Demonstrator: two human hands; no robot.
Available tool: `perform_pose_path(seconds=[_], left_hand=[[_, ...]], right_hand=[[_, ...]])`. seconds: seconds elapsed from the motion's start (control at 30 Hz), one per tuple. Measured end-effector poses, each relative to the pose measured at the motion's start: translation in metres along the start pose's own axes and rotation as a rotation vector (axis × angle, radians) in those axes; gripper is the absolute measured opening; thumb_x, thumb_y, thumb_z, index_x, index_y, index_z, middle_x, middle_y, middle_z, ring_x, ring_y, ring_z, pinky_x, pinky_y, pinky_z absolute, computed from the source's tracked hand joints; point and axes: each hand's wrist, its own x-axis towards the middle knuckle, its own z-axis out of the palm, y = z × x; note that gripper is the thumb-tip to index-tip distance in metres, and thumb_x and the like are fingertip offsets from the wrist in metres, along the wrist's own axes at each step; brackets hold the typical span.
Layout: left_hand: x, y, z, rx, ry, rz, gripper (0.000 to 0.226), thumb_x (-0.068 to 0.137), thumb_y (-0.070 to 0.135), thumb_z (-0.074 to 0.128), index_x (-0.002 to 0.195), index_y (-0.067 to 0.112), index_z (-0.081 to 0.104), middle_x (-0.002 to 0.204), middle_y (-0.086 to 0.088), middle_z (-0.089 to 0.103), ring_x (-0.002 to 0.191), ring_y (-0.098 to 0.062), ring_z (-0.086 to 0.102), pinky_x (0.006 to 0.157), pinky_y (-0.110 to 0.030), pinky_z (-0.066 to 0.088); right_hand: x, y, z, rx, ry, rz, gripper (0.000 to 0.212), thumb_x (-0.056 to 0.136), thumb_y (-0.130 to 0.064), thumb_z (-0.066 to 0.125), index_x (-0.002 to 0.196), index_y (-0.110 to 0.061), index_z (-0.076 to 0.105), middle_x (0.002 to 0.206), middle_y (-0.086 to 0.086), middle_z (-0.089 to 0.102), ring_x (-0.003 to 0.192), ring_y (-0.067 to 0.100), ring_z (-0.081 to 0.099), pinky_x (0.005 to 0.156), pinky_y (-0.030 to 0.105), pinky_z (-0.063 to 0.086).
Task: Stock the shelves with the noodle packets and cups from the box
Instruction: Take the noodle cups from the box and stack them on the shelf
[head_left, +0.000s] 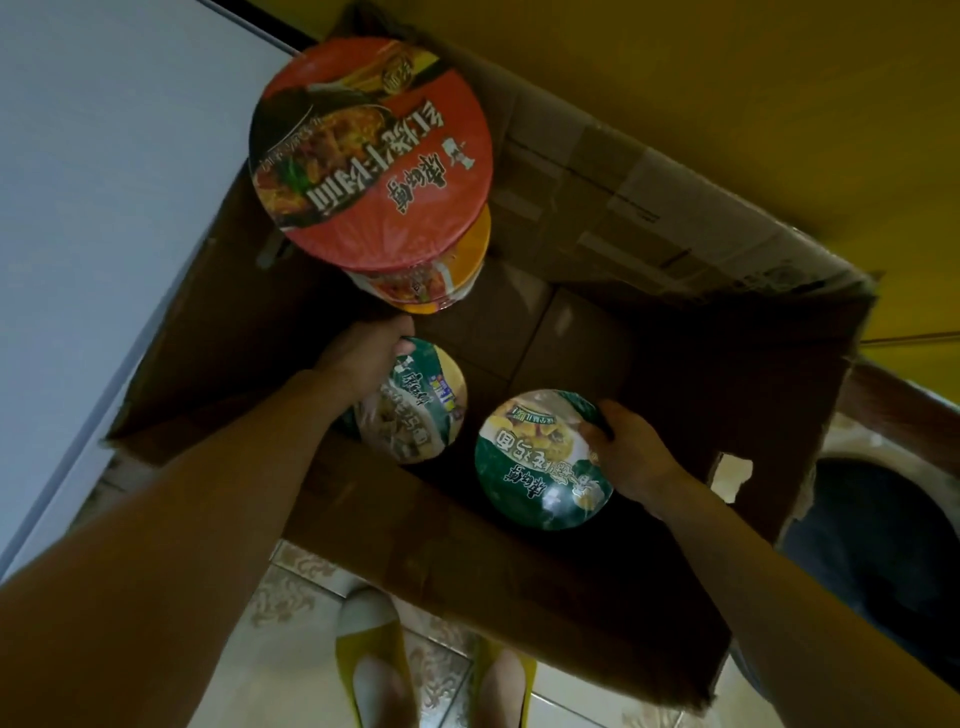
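Left green cup (415, 402) and right green cup (540, 460) sit low inside the cardboard box (467, 525), close to its near wall and just beside each other. The left hand (366, 348) reaches down and curls over the far rim of the left green cup, most of its fingers hidden behind the lid. The right hand (631, 454) grips the right green cup by its right edge, thumb on the lid. At the far left a red-lidded cup (371, 150) rides on top of an orange cup (441, 283), a tall stack directly above the left hand. Lifting both cups at once by their edges looks risky: the film wrap is likely slick, so one could tip and slip free. The rising left hand could also knock the stack and topple it into the box.
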Motion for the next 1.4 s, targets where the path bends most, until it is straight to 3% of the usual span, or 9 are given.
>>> perform_pose_path(seconds=[0.13, 0.27, 0.47, 0.7, 1.0, 1.13, 1.3, 1.4], left_hand=[[-0.004, 0.017, 0.002, 0.008, 0.11, 0.014, 0.022, 0.098, 0.017, 0.042, 0.112, 0.002, 0.051, 0.109, -0.026, 0.057, 0.101, -0.035, 0.055, 0.081, -0.036, 0.042], [-0.015, 0.028, 0.004, -0.039, 0.197, -0.026, 0.023, 0.1, 0.018, 0.038, 0.109, 0.002, 0.052, 0.108, -0.025, 0.058, 0.099, -0.035, 0.057, 0.078, -0.036, 0.043], [-0.047, 0.039, -0.004, -0.063, 0.385, -0.061, 0.026, 0.099, 0.016, 0.037, 0.109, -0.001, 0.052, 0.102, -0.027, 0.061, 0.097, -0.041, 0.058, 0.079, -0.042, 0.044], [-0.118, 0.06, -0.035, -0.102, 0.49, -0.128, 0.028, 0.1, 0.019, 0.032, 0.106, -0.001, 0.05, 0.1, -0.024, 0.062, 0.094, -0.039, 0.059, 0.067, -0.035, 0.036], [-0.241, 0.09, -0.114, -0.323, 0.64, -0.141, 0.026, 0.099, 0.015, 0.034, 0.095, -0.003, 0.053, 0.096, -0.023, 0.061, 0.091, -0.033, 0.058, 0.066, -0.029, 0.033], [-0.314, 0.114, -0.161, -0.304, 0.735, -0.12, 0.028, 0.1, 0.018, 0.034, 0.1, -0.003, 0.053, 0.096, -0.026, 0.062, 0.084, -0.03, 0.056, 0.063, -0.028, 0.032], [-0.411, 0.161, -0.222, -0.214, 0.878, -0.136, 0.033, 0.101, 0.025, 0.032, 0.103, 0.002, 0.055, 0.099, -0.024, 0.062, 0.091, -0.038, 0.056, 0.062, -0.031, 0.027], [-0.473, 0.192, -0.256, -0.142, 0.971, -0.095, 0.035, 0.101, 0.025, 0.033, 0.1, -0.001, 0.056, 0.101, -0.025, 0.062, 0.093, -0.039, 0.055, 0.062, -0.033, 0.026]], right_hand=[[-0.001, 0.001, -0.011, -0.097, -0.022, -0.019, 0.03, 0.098, -0.014, 0.04, 0.124, 0.0, 0.046, 0.119, 0.022, 0.057, 0.108, 0.034, 0.056, 0.093, 0.041, 0.047], [-0.01, -0.001, -0.025, -0.187, -0.029, -0.087, 0.03, 0.098, -0.015, 0.04, 0.126, -0.003, 0.045, 0.117, 0.02, 0.058, 0.105, 0.03, 0.057, 0.083, 0.033, 0.045], [-0.043, -0.017, -0.054, -0.185, 0.017, -0.185, 0.039, 0.098, -0.014, 0.04, 0.137, -0.011, 0.037, 0.125, 0.018, 0.055, 0.111, 0.032, 0.055, 0.083, 0.031, 0.043], [-0.116, -0.041, -0.081, -0.27, 0.062, -0.294, 0.039, 0.099, -0.015, 0.037, 0.138, -0.014, 0.036, 0.123, 0.017, 0.058, 0.106, 0.033, 0.057, 0.077, 0.025, 0.039], [-0.241, -0.078, -0.109, -0.226, 0.117, -0.377, 0.039, 0.099, -0.015, 0.037, 0.137, -0.017, 0.038, 0.126, 0.015, 0.058, 0.111, 0.032, 0.055, 0.075, 0.024, 0.037], [-0.313, -0.095, -0.134, -0.19, 0.13, -0.434, 0.037, 0.097, -0.015, 0.041, 0.134, -0.012, 0.04, 0.122, 0.016, 0.058, 0.108, 0.032, 0.055, 0.068, 0.022, 0.031], [-0.406, -0.115, -0.167, -0.21, 0.151, -0.476, 0.031, 0.097, -0.019, 0.044, 0.127, -0.014, 0.044, 0.116, 0.012, 0.06, 0.105, 0.03, 0.056, 0.077, 0.034, 0.043], [-0.463, -0.131, -0.182, -0.219, 0.14, -0.594, 0.027, 0.098, -0.019, 0.042, 0.124, -0.019, 0.048, 0.106, 0.0, 0.056, 0.096, 0.016, 0.051, 0.074, 0.026, 0.038]])
